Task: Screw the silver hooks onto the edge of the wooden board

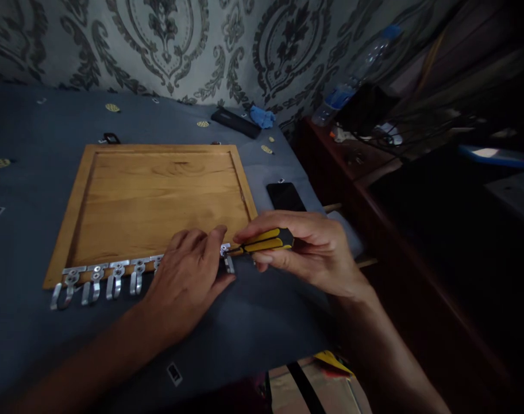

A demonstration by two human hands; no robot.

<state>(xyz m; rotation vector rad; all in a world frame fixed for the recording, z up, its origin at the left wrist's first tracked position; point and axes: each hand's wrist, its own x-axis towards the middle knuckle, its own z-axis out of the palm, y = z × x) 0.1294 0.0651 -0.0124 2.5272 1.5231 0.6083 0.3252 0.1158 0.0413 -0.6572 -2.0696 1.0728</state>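
Note:
A wooden panel [158,195] lies flat on a blue-grey cloth. Along its near edge runs a row of several metal hooks [96,282]. My left hand [188,276] rests palm down on that edge, fingers pressed on the rightmost hook [227,259]. My right hand [305,247] grips a yellow and black screwdriver [264,241], whose tip points left at that hook.
A black phone [285,196] lies just right of the panel. At the back sit a dark remote-like object [236,122] and a blue cloth [262,117]. A plastic bottle [357,72] and clutter stand on dark wooden furniture [417,230] at the right.

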